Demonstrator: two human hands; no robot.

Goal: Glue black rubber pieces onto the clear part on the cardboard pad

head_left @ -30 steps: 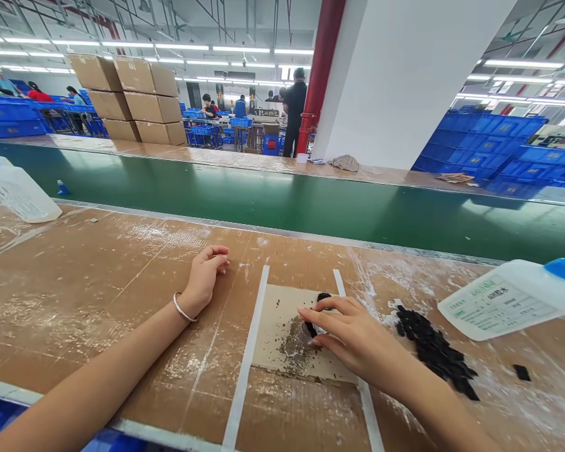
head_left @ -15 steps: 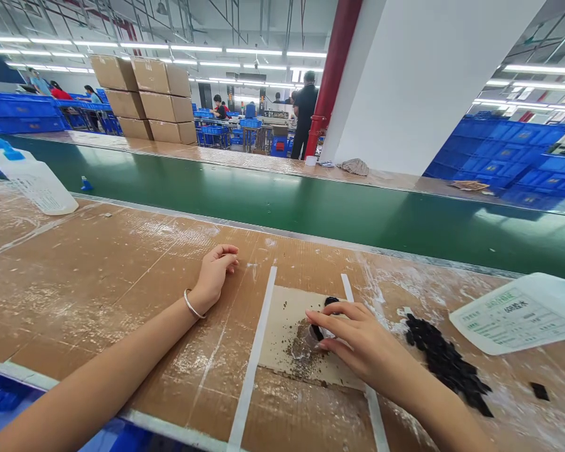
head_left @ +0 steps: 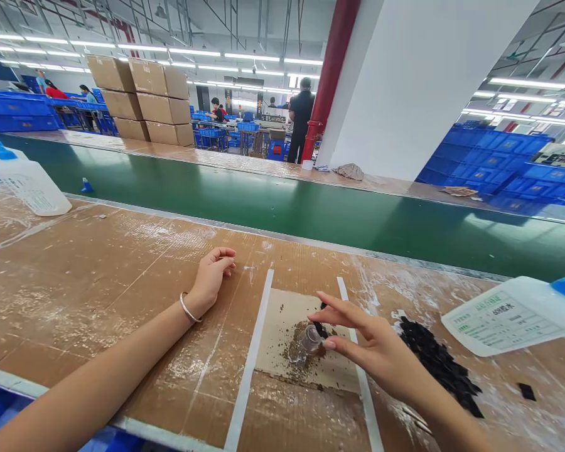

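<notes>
Head view looks down on a brown cardboard-covered worktop (head_left: 75, 295), with a beige card sheet (head_left: 277, 314) as the centre of the work. On that sheet, a small clear plastic cup (head_left: 311, 339) stands among scattered dark crumbs (head_left: 301, 367), and a narrow black piece (head_left: 321, 328) lies just behind it. The right hand (head_left: 376, 345) hovers over the sheet's right side with its grip open: the fingers (head_left: 339, 307) spread around the cup and black piece without closing on either. Whether they touch, I cannot tell. The left hand (head_left: 211, 276) rests on the worktop left of the sheet, its grip loosely curled and empty, with a silver bangle (head_left: 189, 307) on the wrist.

Right of the sheet lies a heap of flat black pieces (head_left: 437, 364), and beyond that a white plastic bottle with a blue cap (head_left: 513, 317) lies on its side. A green conveyor belt (head_left: 282, 220) runs behind the sheet.
</notes>
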